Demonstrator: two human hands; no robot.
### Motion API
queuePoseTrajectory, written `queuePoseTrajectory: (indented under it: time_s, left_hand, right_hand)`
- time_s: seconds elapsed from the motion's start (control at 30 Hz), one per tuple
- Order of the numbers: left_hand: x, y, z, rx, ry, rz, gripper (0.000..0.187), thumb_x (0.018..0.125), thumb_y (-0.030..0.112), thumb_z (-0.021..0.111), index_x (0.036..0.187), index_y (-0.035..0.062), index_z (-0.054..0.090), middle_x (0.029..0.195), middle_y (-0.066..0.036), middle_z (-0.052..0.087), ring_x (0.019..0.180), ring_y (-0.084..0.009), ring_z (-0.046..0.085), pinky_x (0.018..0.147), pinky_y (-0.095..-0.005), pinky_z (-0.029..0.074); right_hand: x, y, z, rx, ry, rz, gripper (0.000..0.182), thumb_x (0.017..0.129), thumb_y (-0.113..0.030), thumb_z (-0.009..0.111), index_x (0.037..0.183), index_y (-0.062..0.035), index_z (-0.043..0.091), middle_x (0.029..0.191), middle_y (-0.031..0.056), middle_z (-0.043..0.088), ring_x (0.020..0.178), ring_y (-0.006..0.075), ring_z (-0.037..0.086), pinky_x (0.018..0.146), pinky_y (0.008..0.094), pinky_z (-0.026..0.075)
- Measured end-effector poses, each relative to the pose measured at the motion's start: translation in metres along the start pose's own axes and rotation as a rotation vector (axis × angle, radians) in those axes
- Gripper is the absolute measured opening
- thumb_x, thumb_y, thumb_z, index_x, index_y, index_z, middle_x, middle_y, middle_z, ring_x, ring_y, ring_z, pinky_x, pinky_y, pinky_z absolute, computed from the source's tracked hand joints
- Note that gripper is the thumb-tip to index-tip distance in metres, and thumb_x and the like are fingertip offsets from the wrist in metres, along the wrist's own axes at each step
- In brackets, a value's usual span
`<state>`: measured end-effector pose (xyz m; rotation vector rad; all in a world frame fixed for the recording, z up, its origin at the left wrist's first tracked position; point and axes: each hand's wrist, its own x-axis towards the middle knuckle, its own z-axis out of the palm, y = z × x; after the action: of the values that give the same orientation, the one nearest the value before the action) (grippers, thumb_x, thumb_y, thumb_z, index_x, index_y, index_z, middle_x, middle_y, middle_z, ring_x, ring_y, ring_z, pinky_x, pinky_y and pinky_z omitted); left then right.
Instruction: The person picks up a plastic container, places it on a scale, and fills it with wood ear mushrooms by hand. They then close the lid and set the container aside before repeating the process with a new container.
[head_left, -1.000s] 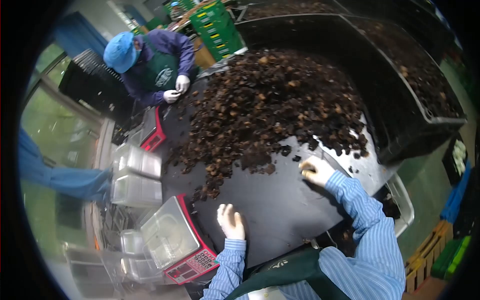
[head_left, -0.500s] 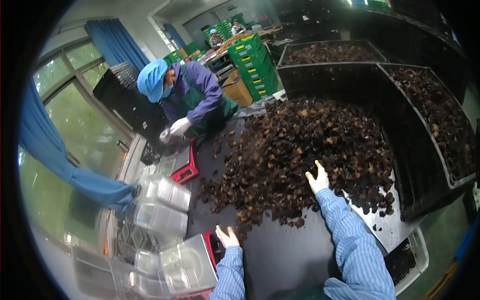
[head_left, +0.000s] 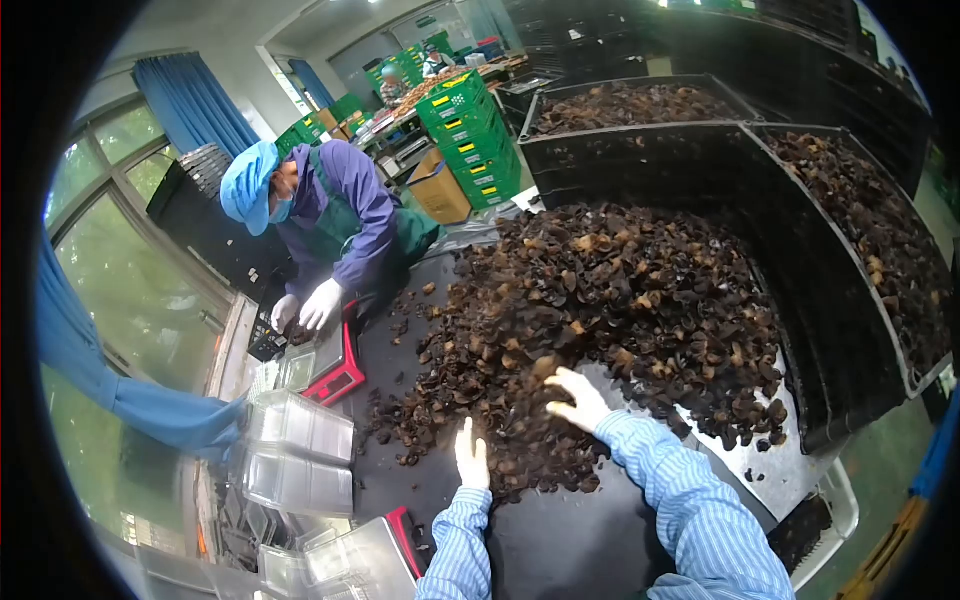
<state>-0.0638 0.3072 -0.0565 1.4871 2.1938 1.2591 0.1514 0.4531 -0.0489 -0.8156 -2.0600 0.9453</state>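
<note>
A broad heap of dark brown, dried fungus-like pieces [head_left: 620, 290] lies on the dark table. My left hand [head_left: 472, 457], in a pale glove, is at the heap's lower left edge, fingers raised and apart. My right hand [head_left: 580, 400], also gloved, is at the near side of the heap with its fingers spread. Some pieces between the two hands are blurred. Left of my left hand stands a red scale [head_left: 405, 540] with a clear plastic container [head_left: 355, 562] on it.
Stacked clear containers [head_left: 300, 450] stand on the left. Beyond them a co-worker [head_left: 340, 210] bends over another red scale [head_left: 340, 375]. Black bins [head_left: 690, 160] of brown pieces border the right and back. Green crates [head_left: 475, 140] are stacked behind.
My right hand has moved left into the near part of the heap, and my left hand has moved slightly up. Pieces have shifted toward me. The co-worker's hands have moved down to their scale.
</note>
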Motion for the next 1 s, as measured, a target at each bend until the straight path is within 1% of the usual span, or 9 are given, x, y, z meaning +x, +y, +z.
queuePoseTrajectory:
  time_s: [0.1,0.13,0.27,0.4,0.63,0.73,0.83,0.93,1.0]
  left_hand:
    - [-0.012,-0.029,0.004,-0.056,-0.068,-0.05,0.039,0.085,0.013,0.049,0.122,0.0029,0.044,0.124,-0.015,0.045,0.117,-0.0272,0.039,0.1,-0.0343,0.027]
    - [-0.018,-0.084,0.022,-0.016,0.006,-0.013,0.036,0.084,0.011,0.049,0.119,0.0009,0.046,0.119,-0.015,0.049,0.112,-0.026,0.044,0.097,-0.0335,0.032]
    - [-0.051,-0.028,-0.015,-0.319,-0.051,-0.238,0.035,0.083,0.005,0.049,0.117,-0.0007,0.046,0.115,-0.014,0.051,0.107,-0.0231,0.048,0.092,-0.0306,0.037]
    - [-0.104,-0.029,-0.029,-0.213,-0.011,-0.287,0.032,0.08,0.006,0.052,0.111,0.0005,0.051,0.108,-0.013,0.055,0.101,-0.0229,0.051,0.088,-0.0317,0.039]
    - [-0.147,0.027,-0.063,-0.068,-0.001,-0.183,0.054,0.078,0.009,0.059,0.126,-0.0014,0.036,0.127,-0.017,0.04,0.119,-0.0255,0.038,0.099,-0.0334,0.029]
    - [-0.154,0.04,-0.08,-0.163,0.17,-0.211,0.065,0.076,0.003,0.058,0.132,-0.0016,0.024,0.136,-0.017,0.027,0.127,-0.0255,0.025,0.105,-0.0333,0.019]
    - [-0.169,0.076,-0.097,0.117,0.091,-0.161,0.066,0.074,0.005,0.06,0.131,-0.0007,0.027,0.135,-0.018,0.029,0.127,-0.0279,0.025,0.105,-0.0348,0.019]
    - [-0.196,0.091,-0.09,0.404,-0.089,-0.155,0.074,0.069,0.025,0.066,0.133,0.0101,0.03,0.136,-0.024,0.023,0.122,-0.0458,0.024,0.099,-0.0487,0.024]
    - [-0.217,0.094,-0.078,0.492,-0.201,-0.128,0.072,0.069,0.031,0.064,0.132,0.0174,0.032,0.138,-0.024,0.016,0.119,-0.0527,0.022,0.095,-0.0583,0.023]
  right_hand:
    - [-0.013,-0.008,0.032,0.066,-0.192,-0.045,0.053,0.073,-0.037,0.064,0.118,-0.0125,0.048,0.121,0.0178,0.045,0.114,0.0329,0.039,0.097,0.0405,0.032]
    - [-0.019,-0.014,0.045,0.047,-0.249,-0.05,0.056,0.072,-0.038,0.064,0.119,-0.0121,0.047,0.12,0.0177,0.045,0.113,0.0337,0.041,0.096,0.0407,0.034]
    - [-0.042,-0.033,0.07,0.172,-0.315,-0.164,0.061,0.069,-0.033,0.066,0.122,-0.0102,0.044,0.125,0.0174,0.043,0.118,0.0337,0.038,0.099,0.0414,0.029]
    - [-0.073,-0.052,0.068,0.12,-0.45,-0.219,0.06,0.068,-0.029,0.065,0.121,-0.0115,0.044,0.128,0.0155,0.039,0.116,0.0367,0.035,0.1,0.0428,0.028]
    - [-0.091,-0.082,0.016,0.164,-0.572,-0.288,0.063,0.069,-0.028,0.064,0.125,-0.0107,0.04,0.127,0.0187,0.04,0.116,0.0354,0.038,0.099,0.0412,0.03]
    - [-0.091,-0.09,-0.024,-0.033,-0.578,-0.165,0.06,0.074,-0.038,0.059,0.124,-0.0111,0.041,0.125,0.0206,0.041,0.104,0.0391,0.045,0.094,0.0422,0.034]
    - [-0.101,-0.096,-0.057,-0.138,-0.5,-0.062,0.044,0.076,-0.031,0.057,0.114,-0.0097,0.052,0.113,0.0139,0.053,0.101,0.0336,0.049,0.094,0.0418,0.034]
    - [-0.119,-0.087,-0.062,-0.493,-0.467,-0.069,0.045,0.074,-0.03,0.059,0.113,-0.0097,0.052,0.113,0.0148,0.052,0.103,0.0406,0.045,0.094,0.0472,0.031]
    - [-0.136,-0.104,-0.052,-0.48,-0.322,-0.118,0.048,0.072,-0.031,0.06,0.114,-0.0099,0.052,0.117,0.0176,0.048,0.106,0.0439,0.041,0.094,0.0489,0.031]
